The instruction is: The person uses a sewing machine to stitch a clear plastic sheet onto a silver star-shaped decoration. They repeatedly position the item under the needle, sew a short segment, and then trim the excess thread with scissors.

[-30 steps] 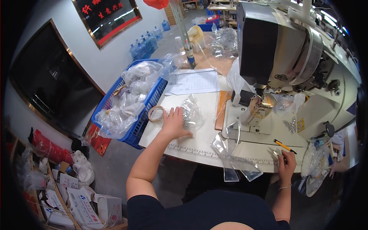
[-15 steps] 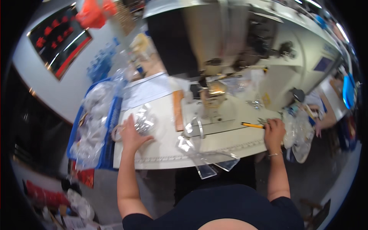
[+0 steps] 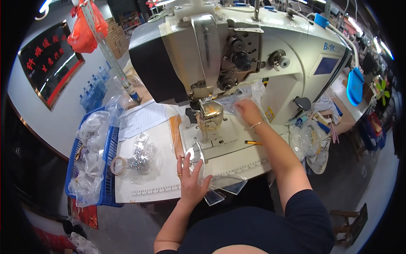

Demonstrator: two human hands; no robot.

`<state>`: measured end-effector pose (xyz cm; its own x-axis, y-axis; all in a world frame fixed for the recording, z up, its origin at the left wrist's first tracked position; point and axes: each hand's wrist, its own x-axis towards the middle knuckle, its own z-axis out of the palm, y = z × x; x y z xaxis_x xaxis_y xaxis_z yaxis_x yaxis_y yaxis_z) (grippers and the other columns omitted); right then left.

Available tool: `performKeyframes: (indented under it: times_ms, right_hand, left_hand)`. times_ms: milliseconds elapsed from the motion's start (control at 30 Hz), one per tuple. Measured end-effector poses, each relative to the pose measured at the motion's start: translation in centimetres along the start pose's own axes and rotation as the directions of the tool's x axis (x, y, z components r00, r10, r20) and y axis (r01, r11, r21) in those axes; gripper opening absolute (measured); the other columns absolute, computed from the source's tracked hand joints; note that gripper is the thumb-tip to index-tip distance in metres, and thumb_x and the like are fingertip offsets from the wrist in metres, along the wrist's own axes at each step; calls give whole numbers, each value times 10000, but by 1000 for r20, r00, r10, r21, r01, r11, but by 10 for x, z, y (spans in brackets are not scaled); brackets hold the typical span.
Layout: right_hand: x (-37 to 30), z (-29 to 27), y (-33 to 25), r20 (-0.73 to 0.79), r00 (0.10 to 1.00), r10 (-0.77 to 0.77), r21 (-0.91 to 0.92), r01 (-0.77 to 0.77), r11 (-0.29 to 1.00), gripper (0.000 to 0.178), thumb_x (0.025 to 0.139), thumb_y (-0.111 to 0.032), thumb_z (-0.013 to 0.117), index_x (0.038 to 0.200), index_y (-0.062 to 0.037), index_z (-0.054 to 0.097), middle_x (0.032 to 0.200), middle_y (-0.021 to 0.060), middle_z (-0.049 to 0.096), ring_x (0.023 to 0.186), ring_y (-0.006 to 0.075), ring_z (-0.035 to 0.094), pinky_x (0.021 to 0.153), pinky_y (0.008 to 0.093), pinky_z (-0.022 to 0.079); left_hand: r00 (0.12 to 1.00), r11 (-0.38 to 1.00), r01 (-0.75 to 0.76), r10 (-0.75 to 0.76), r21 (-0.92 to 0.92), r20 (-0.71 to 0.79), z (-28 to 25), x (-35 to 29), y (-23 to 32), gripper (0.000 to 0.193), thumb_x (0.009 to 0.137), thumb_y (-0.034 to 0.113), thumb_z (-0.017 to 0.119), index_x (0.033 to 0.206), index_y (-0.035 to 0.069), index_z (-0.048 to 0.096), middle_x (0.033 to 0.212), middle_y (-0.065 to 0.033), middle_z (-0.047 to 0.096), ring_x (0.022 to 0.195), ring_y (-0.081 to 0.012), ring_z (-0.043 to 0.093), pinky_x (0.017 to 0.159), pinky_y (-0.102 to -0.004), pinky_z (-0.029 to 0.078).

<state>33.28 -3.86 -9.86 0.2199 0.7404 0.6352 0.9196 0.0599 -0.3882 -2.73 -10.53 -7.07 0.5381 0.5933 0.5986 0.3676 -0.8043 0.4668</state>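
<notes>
A white industrial sewing machine (image 3: 253,55) stands on a white work table (image 3: 160,186). My left hand (image 3: 190,180) lies flat with spread fingers on a strip of clear plastic (image 3: 220,184) at the table's front edge. My right hand (image 3: 247,112) reaches behind the needle head and grips a clear plastic bag (image 3: 237,99) with small pieces in it. A yellow pencil-like tool (image 3: 253,142) lies on the machine bed, apart from both hands.
A clear bag of shiny small parts (image 3: 141,156) and a tape roll (image 3: 119,165) lie left of my left hand. A blue basket (image 3: 110,169) full of plastic bags hangs at the table's left edge. More clear bags (image 3: 311,142) hang at the right. A paper sheet (image 3: 141,118) lies behind.
My left hand moved from the bag of shiny parts to the clear plastic strip at the front edge. My right hand left the yellow tool and reached up to the bag behind the needle.
</notes>
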Motion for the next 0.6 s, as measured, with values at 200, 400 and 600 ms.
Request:
performKeyframes:
  times_ms: [200,400,600]
  right_hand:
    - [-15,-56,-59,251,764,595,878,-438,192,164,904,-132,508,1021,-30,562,900,38,595,800,117,570,649,284,507]
    - [-101,-63,-152,558,782,277,824,-485,-292,179,926,-119,488,1082,-33,501,1020,85,592,927,174,597,731,289,532]
    - [-127,-54,-172,554,772,312,831,-536,-148,167,910,-79,518,1066,-20,513,1006,81,591,913,167,591,775,313,512]
  left_hand:
    - [941,789,325,-215,-521,261,3,-2,4,423,753,91,686,1151,19,565,1321,-187,427,1240,-323,404,1007,-413,340]
    - [735,-313,510,-325,-801,595,51,28,27,345,864,34,551,1202,6,486,1183,-114,543,1110,-219,516,985,-367,390]
    - [806,104,341,-543,-934,234,53,20,21,215,827,-30,592,1035,22,594,987,-47,615,889,-150,585,788,-293,487]
